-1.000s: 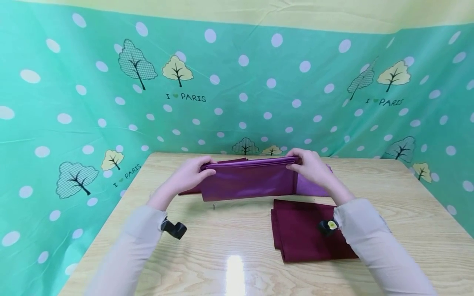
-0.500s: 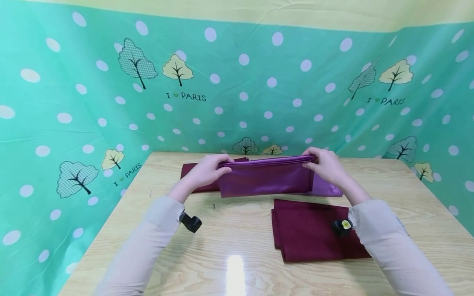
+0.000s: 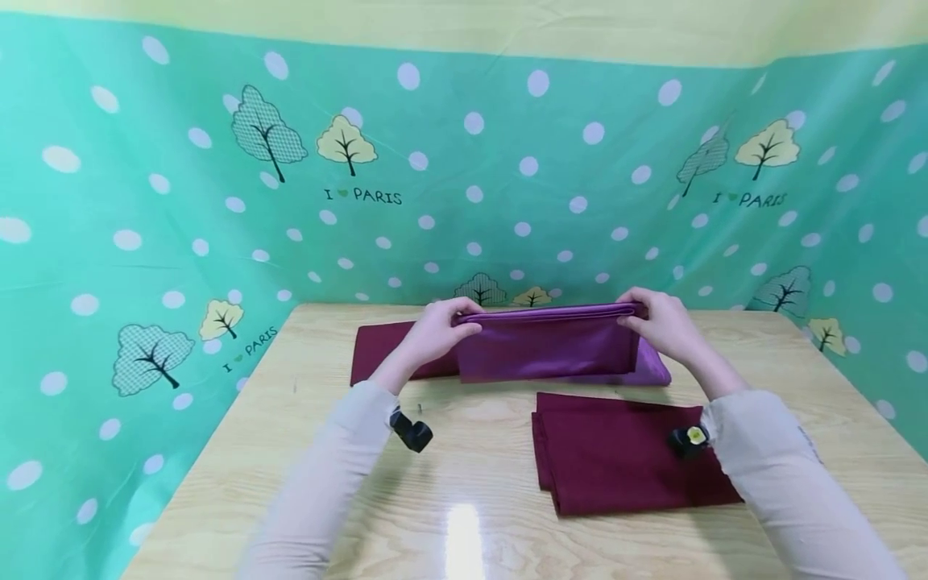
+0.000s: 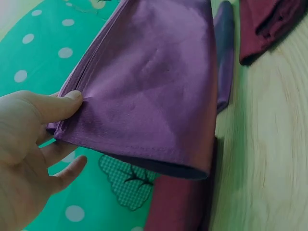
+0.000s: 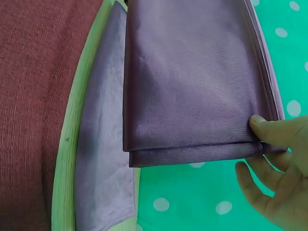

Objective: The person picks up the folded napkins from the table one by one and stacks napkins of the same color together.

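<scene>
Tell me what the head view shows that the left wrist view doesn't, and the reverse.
Only the head view: the right hand and both sleeves. Only the left wrist view: the dark inside of the held purple cloth at its lower fold. Both: the left hand pinching that cloth, the wooden table, dark red cloths and the dotted backdrop.

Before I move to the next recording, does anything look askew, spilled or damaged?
Slightly askew: the purple cloth shows uneven layers at the end the right hand pinches, one poking out past another. The front maroon cloth is uneven along its left edge. I see no spill.
</scene>
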Demonstrator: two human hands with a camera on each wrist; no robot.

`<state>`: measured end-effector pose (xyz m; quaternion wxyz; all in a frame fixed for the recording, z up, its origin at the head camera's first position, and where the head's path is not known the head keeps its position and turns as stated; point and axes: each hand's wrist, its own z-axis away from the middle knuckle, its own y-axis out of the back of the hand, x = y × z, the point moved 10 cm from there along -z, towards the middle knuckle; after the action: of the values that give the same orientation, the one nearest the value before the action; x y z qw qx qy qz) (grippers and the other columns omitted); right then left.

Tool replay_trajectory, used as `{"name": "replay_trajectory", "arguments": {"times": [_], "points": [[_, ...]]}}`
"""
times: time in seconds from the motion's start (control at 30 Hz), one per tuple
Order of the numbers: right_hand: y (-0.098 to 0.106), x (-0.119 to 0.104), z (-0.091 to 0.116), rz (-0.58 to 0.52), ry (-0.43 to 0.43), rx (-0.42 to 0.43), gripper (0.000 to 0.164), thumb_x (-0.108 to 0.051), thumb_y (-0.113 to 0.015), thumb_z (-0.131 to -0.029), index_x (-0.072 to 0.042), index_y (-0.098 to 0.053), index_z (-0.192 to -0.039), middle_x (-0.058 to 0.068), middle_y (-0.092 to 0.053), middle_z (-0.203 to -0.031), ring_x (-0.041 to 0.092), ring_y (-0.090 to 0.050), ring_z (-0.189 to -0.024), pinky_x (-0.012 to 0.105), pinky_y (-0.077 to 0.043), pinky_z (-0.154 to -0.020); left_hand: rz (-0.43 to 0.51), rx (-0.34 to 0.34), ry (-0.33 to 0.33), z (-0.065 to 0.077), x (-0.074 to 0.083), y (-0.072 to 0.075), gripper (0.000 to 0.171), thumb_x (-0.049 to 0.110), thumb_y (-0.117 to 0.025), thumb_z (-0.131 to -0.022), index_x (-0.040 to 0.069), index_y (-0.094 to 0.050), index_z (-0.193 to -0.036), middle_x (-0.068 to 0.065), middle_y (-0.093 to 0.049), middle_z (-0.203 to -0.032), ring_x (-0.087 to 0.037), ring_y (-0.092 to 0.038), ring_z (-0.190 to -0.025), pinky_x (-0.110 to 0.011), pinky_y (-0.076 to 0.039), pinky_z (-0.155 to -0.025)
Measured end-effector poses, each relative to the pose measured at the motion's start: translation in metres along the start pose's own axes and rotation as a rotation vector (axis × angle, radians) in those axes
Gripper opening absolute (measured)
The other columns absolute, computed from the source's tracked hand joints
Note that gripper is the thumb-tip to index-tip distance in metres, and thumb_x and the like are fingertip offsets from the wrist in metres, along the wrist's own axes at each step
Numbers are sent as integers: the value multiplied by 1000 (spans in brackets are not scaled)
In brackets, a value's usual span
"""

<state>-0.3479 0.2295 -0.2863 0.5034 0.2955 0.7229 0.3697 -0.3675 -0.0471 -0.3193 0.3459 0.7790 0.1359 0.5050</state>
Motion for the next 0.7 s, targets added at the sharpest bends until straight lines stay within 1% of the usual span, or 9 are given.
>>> {"name": "replay_trajectory", "arguments": {"times": [0.17, 0.37, 0.43, 0.53, 0.63, 0.7], "points": [[2, 9, 2, -11, -18, -2, 18, -11, -60, -87, -4, -60, -104, 17, -63, -97, 28, -59, -86, 38, -45, -70, 125, 47, 23, -5, -6, -6, 19, 19, -65, -84, 15, -65, -102, 0, -64, -97, -13, -55, -76, -25, -45, -67], [12, 17, 4, -8, -24, 47, 22, -12, -60, -87, -4, -59, -107, 20, -63, -99, 31, -60, -86, 40, -46, -69, 225, 105, 33, -15, -8, -13, 18, 18, -66, -84, 14, -66, -101, -1, -64, -97, -13, -57, -81, -24, -46, -70], [14, 19, 5, -22, -29, 54, 24, -13, -59, -88, -3, -58, -109, 22, -62, -103, 34, -60, -90, 42, -47, -71, 263, 126, 55, -16, -10, -15, 18, 18, -66, -83, 13, -66, -100, -2, -64, -97, -14, -56, -82, -24, -46, -71], [15, 23, 7, -44, -42, 60, 26, -14, -59, -88, -2, -58, -111, 22, -62, -105, 35, -60, -93, 43, -47, -73, 335, 154, 110, -17, -14, -19, 20, 18, -68, -82, 13, -66, -100, -2, -64, -97, -14, -56, -82, -24, -46, -71], [17, 28, 9, -56, -51, 75, 25, -15, -60, -88, -2, -58, -110, 21, -63, -102, 34, -60, -92, 39, -48, -71, 408, 172, 164, -17, -19, -23, 21, 18, -69, -80, 13, -66, -101, -2, -64, -97, -15, -55, -83, -24, -45, -72], [19, 31, 10, -59, -56, 87, 24, -15, -60, -88, -2, -58, -108, 20, -63, -99, 30, -60, -88, 34, -47, -68, 435, 178, 184, -18, -20, -26, 21, 17, -70, -80, 12, -66, -100, -2, -64, -97, -15, -55, -83, -24, -45, -72]]}}
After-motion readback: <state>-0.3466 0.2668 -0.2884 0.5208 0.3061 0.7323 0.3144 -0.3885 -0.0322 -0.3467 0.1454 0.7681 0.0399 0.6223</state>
